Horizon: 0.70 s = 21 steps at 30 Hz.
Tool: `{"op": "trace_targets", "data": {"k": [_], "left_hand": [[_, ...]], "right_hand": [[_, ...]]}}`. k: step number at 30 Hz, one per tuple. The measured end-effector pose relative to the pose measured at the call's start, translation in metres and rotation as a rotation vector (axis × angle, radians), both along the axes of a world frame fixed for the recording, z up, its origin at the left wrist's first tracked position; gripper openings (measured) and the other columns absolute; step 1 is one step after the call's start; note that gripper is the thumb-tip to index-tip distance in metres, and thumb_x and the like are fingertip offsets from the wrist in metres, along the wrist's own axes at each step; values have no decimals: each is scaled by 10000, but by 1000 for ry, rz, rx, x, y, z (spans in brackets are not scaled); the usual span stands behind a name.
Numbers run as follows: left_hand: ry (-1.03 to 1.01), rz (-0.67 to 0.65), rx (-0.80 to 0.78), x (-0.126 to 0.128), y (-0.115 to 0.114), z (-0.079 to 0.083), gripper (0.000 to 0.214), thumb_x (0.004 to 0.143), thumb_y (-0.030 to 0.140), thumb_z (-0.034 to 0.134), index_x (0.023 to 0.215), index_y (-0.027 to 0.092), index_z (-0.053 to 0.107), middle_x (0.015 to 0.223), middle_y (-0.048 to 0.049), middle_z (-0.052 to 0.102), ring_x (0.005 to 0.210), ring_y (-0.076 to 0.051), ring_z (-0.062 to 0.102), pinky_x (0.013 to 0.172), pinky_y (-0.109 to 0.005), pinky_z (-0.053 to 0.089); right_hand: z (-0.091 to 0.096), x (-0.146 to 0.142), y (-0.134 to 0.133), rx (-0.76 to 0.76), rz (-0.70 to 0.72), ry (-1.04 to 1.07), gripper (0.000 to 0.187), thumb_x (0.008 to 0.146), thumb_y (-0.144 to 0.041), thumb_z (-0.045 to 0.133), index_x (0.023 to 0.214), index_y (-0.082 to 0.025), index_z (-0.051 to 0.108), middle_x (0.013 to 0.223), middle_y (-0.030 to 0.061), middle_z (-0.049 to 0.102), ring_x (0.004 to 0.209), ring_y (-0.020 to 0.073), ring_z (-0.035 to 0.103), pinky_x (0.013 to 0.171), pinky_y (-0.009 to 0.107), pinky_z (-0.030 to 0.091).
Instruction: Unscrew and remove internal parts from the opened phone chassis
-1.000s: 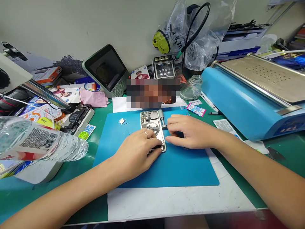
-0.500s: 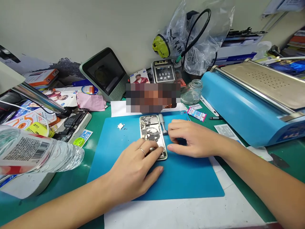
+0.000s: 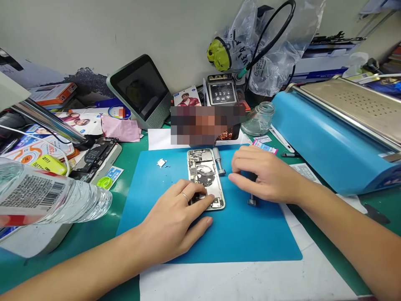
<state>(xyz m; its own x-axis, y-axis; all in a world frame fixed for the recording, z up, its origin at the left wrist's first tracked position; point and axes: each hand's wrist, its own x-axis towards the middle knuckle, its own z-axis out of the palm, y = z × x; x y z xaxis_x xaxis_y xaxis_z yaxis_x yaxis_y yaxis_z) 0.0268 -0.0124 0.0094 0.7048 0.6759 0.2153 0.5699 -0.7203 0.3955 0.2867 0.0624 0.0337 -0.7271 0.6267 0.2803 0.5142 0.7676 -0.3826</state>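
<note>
Touching opened phone (image 3: 205, 167): left hand (image 3: 173, 213). Yellow label (image 3: 50, 164) reads "BATT".

Repair workshop: open phone (image 3: 206, 174), blue mat (image 3: 250, 238).

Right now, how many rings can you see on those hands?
1 in view: a ring on the left hand, whose fingertips rest on the opened phone. None shows on the right hand, though part of that hand is hidden.

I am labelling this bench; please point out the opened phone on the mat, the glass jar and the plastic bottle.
Opened phone (image 3: 206, 176): head view, its exposed inside.
Glass jar (image 3: 258, 120): head view, its side.
Plastic bottle (image 3: 46, 194): head view, its label.
</note>
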Motion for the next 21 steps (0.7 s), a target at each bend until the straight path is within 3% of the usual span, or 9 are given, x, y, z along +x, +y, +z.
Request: {"op": "trace_targets", "data": {"k": [7, 21], "left_hand": [[-19, -19, 26, -2, 0, -2, 380, 1015, 308, 526, 1345, 127, 580, 1257, -142, 563, 1075, -267, 512, 911, -439, 476], [-21, -115, 130, -5, 0, -6, 361, 1011, 264, 541, 1323, 90, 594, 1363, -102, 617, 1140, -281, 548, 973, -463, 493]], "right_hand": [[1, 0, 1, 53, -116, 13, 274, 1000, -265, 480, 737, -203, 523, 726, 13, 557, 731, 170, 506, 737, 323, 373], [2, 0, 2, 30, -151, -42, 270, 999, -283, 472, 748, -206, 533, 749, 22, 583, 752, 183, 534, 742, 333, 390]]}}
